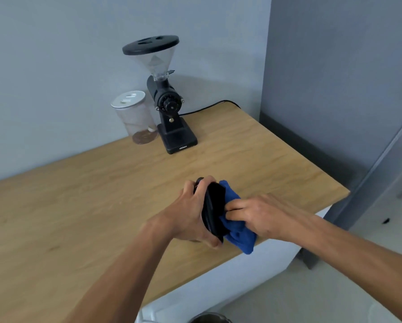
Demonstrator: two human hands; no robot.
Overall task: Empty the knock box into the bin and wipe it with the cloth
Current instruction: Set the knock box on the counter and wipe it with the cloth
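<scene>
The left hand (190, 213) is clamped around the black knock box (212, 209), fingers curled over its far rim and thumb under its near end, holding it tipped on its side above the wooden counter (78, 206) so that its mouth faces right. Straight against those left fingertips, the right hand (260, 217) presses a bunched blue cloth (236, 234) into the mouth of the box; its fingers (236, 209) are closed on the cloth and buried in its folds, with blue fabric spilling out above and below them. Both hands sit just inside the counter's right-hand front edge, and the lowest fold of cloth hangs over that edge line. To the right of the right hand's knuckles the counter ends in a corner, and beyond it is open floor and a grey wall (335, 66). To the left of the left wrist the wood runs bare for a long stretch. Well beyond the fingertips, against the back wall, stand a black coffee grinder (169, 108) with a clear hopper and, just beside it on its left, a clear jar (134, 117) with a white lid; the grinder's cord (207, 108) trails right along the back edge. Below the forearms, at the frame's bottom edge, the dark rim of a round container (209, 318) shows; what it is cannot be told.
</scene>
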